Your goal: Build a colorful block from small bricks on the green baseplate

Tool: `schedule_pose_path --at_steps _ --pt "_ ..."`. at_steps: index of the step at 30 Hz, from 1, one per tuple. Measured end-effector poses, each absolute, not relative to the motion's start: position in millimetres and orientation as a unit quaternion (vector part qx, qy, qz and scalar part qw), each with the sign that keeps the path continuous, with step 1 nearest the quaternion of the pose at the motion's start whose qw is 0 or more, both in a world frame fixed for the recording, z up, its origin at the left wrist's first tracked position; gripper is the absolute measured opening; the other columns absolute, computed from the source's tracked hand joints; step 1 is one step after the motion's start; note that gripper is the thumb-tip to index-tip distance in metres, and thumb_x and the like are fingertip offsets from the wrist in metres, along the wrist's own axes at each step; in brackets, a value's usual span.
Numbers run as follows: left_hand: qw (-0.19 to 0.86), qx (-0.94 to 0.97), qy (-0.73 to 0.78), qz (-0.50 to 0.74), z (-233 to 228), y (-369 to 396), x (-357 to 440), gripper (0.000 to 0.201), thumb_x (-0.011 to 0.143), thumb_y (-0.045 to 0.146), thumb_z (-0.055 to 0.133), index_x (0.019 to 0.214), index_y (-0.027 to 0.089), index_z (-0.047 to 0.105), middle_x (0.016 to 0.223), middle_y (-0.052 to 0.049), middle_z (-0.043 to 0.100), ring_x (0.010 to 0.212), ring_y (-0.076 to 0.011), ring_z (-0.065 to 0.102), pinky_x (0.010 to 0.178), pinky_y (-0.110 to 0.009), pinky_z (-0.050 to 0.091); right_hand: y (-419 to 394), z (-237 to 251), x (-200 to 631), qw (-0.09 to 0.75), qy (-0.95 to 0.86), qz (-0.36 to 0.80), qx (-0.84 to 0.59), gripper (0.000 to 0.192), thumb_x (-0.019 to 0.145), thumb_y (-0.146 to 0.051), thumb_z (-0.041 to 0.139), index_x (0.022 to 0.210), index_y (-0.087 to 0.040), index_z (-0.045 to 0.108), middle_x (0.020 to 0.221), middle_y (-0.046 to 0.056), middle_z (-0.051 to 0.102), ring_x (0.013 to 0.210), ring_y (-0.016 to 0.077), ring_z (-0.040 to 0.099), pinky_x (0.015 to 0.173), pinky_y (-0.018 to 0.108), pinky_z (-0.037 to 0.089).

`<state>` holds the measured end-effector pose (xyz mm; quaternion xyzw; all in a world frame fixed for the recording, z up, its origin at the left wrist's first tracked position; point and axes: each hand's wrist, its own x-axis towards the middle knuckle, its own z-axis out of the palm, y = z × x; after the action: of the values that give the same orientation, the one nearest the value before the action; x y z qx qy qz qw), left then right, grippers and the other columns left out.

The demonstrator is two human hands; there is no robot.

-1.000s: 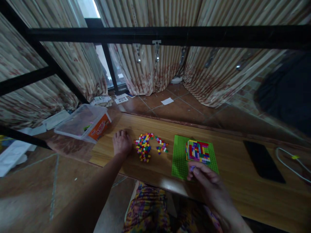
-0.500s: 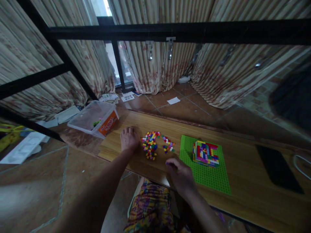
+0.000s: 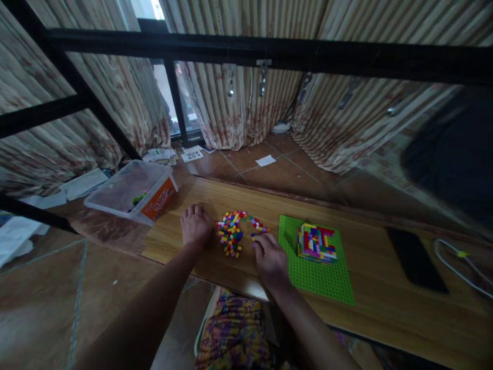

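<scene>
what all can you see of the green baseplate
The green baseplate is a four-sided sheet, plastic by its look, covered in small studs. It lies flat on the wooden table, with a multicoloured brick block standing toward its far edge. The right hand overlaps its left edge in view; contact is unclear.

So there's a messy heap of tiny loose bricks on the wooden table, red, yellow, white, blue, orange, green, right beside the left hand. A thinner trail of bricks curves off it toward the right hand, whose fingertips are right at its near end. Past that, a green studded baseplate lies flat, slightly askew, with a chunky multicoloured brick block sitting upright on it, lots of red on top.
</scene>
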<state>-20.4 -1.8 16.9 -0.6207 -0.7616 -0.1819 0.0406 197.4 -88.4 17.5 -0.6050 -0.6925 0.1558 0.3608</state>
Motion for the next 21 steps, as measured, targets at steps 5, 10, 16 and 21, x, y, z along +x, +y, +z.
schedule_pose_path --at_steps 5,10,16,21 --pt "0.039 -0.624 -0.757 -0.191 19 0 -21 0.033 0.089 0.022 0.04 0.113 0.013 0.061 0.114 -0.016 0.061 0.106 -0.0309 0.053 0.092 -0.043 0.041 -70 30 192 0.23 -0.699 0.129 -0.665 0.023 0.094 -0.021 0.046 0.099 -0.021 0.069 0.102 0.008 0.064 0.091 0.0197 0.061 0.076 0.028 0.046" --pt "0.046 -0.623 -0.758 -0.187 19 0 -21 0.034 0.089 0.022 0.04 0.112 0.012 0.062 0.113 -0.017 0.062 0.106 -0.0315 0.053 0.09 -0.043 0.041 -59 41 185 0.14 -0.697 0.125 -0.692 0.025 0.094 -0.022 0.045 0.092 -0.02 0.07 0.099 0.007 0.066 0.086 0.0186 0.062 0.071 0.027 0.044" --pt "0.053 -0.62 -0.761 -0.184 19 1 -21 0.032 0.089 0.023 0.042 0.111 0.012 0.062 0.113 -0.017 0.062 0.105 -0.0317 0.054 0.09 -0.044 0.042 -57 42 181 0.148 -0.701 0.137 -0.684 0.025 0.092 -0.021 0.047 0.089 -0.021 0.072 0.1 0.008 0.068 0.092 0.0196 0.062 0.075 0.026 0.044" --pt "0.052 -0.623 -0.759 -0.182 17 0 -21 0.031 0.089 0.022 0.041 0.11 0.012 0.062 0.113 -0.016 0.062 0.105 -0.031 0.054 0.091 -0.043 0.041 -59 37 192 0.181 -0.713 0.164 -0.657 0.022 0.091 -0.018 0.05 0.088 -0.021 0.072 0.095 0.007 0.068 0.092 0.019 0.062 0.08 0.026 0.044"
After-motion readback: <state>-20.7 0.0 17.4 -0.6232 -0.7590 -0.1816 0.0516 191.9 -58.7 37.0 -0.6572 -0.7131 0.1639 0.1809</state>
